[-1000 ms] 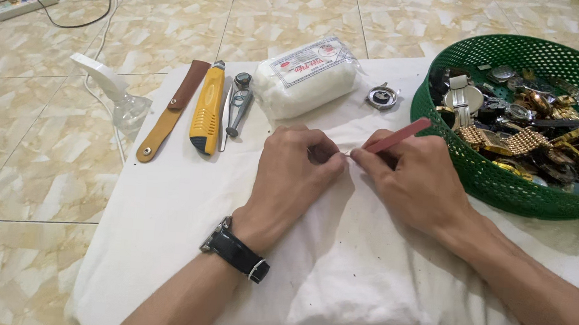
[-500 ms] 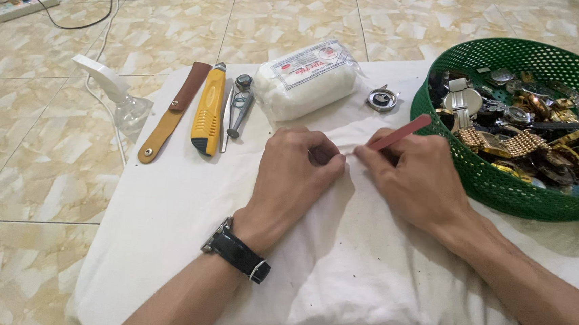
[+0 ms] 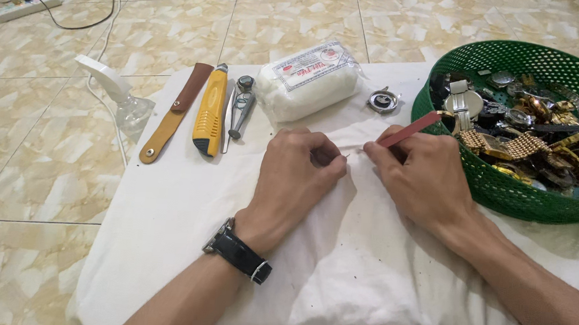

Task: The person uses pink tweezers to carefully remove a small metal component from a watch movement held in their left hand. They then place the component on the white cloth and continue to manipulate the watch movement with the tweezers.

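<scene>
Landmark: the green mesh basket (image 3: 505, 191), at the right edge of the white cloth (image 3: 363, 276), filled with watches and metal bracelets (image 3: 528, 142).

Item 1. Your right hand (image 3: 424, 175), just left of the basket's near wall and resting on the cloth. Fingers closed in a pencil grip on a slim red-handled tool (image 3: 411, 129); the handle slants up toward the basket rim, and the tip points left, away from the basket.

Item 2. Your left hand (image 3: 299, 177), further left of the basket, beyond your right hand. Fingers curled in, thumb and forefinger pinched together on something very small at the tool's tip; what it is cannot be told, as the fingers hide it. A black wristwatch (image 3: 239, 253) sits on this wrist.

Item 3. Round watch case (image 3: 382, 101), lying on the cloth just left of the basket's far side.

Item 4. White packet in clear wrap (image 3: 309, 79), left of the watch case, well apart from the basket.

Item 5. Small metal hand tools (image 3: 239, 108), lying side by side left of the packet.

Item 6. Yellow-handled knife (image 3: 210, 109), next left again, lengthwise on the cloth.

Item 7. Brown leather strap (image 3: 174, 110), furthest left on the cloth.

Item 8. Clear spray bottle (image 3: 127, 100) with a white trigger head, on the tiled floor (image 3: 38, 165) beyond the cloth's left edge, far from the basket.
</scene>
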